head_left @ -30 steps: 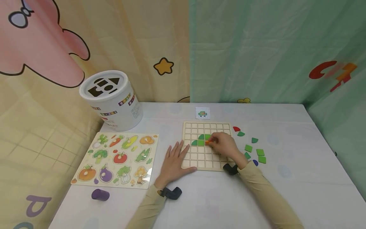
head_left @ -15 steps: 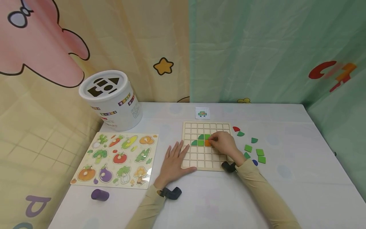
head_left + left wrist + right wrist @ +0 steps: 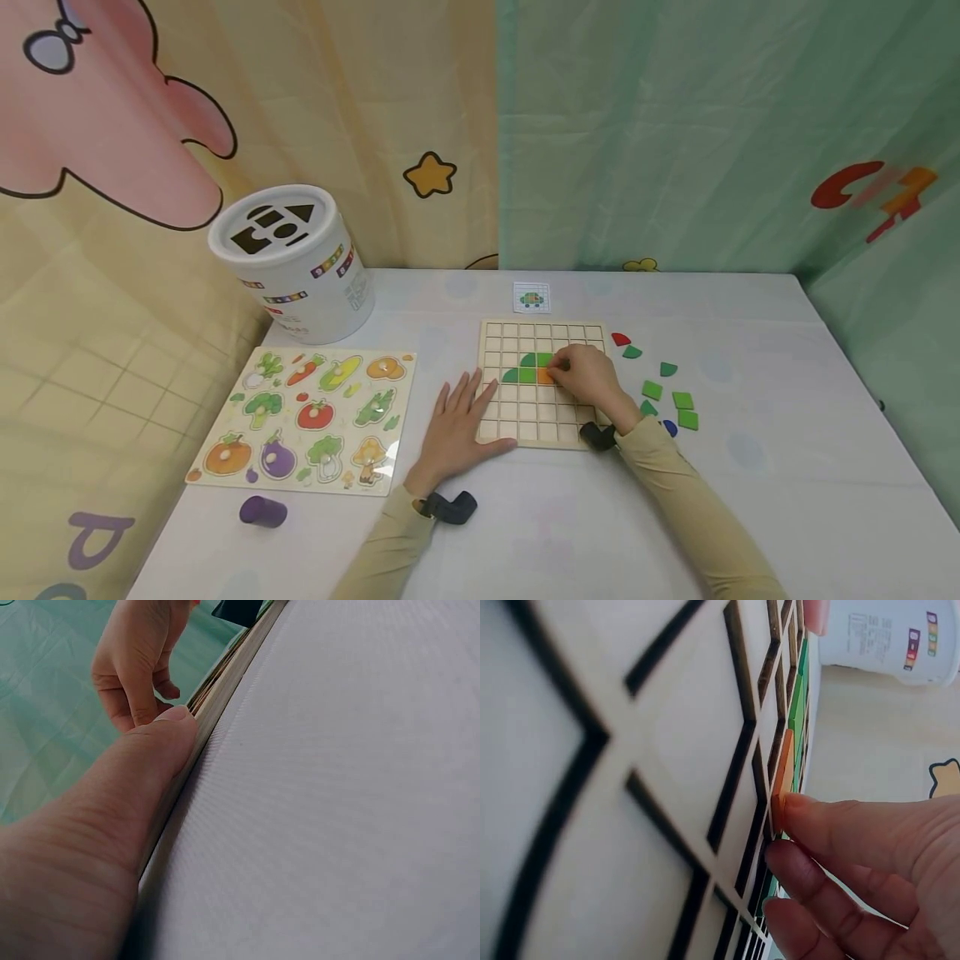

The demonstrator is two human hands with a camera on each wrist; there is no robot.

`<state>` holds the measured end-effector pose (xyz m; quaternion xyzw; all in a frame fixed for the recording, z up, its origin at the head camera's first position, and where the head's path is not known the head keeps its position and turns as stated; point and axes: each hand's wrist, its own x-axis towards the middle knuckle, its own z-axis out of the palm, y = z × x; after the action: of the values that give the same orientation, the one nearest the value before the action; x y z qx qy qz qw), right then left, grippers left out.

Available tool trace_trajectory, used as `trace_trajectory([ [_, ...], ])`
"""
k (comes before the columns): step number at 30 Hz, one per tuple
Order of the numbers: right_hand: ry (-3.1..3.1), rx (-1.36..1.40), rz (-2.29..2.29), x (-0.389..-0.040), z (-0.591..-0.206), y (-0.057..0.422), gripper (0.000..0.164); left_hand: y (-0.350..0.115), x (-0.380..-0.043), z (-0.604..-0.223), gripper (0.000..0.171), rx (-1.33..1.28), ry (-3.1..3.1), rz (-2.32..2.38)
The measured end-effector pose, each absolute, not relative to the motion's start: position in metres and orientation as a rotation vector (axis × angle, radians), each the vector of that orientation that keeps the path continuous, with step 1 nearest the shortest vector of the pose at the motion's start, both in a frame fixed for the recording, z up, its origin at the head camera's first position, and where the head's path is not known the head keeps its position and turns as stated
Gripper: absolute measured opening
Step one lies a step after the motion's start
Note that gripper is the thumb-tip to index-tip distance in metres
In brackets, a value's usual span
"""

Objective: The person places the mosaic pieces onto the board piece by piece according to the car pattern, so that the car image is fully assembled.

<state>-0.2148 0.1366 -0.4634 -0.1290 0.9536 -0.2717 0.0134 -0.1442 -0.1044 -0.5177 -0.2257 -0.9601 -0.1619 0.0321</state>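
1. A white-covered counter (image 3: 570, 517) stands before a patterned yellow curtain (image 3: 337, 100) and a green curtain (image 3: 652, 142)
2. Nearest lies a purple cylinder (image 3: 263, 511) on its side, just below the vegetable board (image 3: 302, 443), whose pictures include a tomato and an eggplant
3. The left hand (image 3: 453, 433) lies with fingers spread wide on the left edge of the grid board (image 3: 528, 410), its thumb along the near edge
4. The right hand (image 3: 588, 375) is narrow, thumb and bent fingertips pinching an orange tile (image 3: 543, 376), which sits in a cell beside green tiles (image 3: 527, 375)
5. On the counter right of the grid board are loose green squares (image 3: 682, 400), green quarter-circles, a red quarter-circle (image 3: 620, 339) and a blue piece (image 3: 670, 427) partly hidden by the sleeve
6. Behind the vegetable board stands a white bucket (image 3: 307, 283) with shape-cut lid, coloured label strips and small print, too small to read surely
7. Beyond the grid board, a card (image 3: 532, 298) shows a green-and-orange figure on a grid
8. On the curtains are a purple letter resembling P, a star and a red C-like shape
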Motion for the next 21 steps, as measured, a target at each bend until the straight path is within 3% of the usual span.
trace_trajectory([
  [21,2.718,-0.683,-0.952,-0.222,-0.465,0.167,0.017,-0.105,-0.145,-0.520,0.095,-0.696,-2.943,-0.490],
])
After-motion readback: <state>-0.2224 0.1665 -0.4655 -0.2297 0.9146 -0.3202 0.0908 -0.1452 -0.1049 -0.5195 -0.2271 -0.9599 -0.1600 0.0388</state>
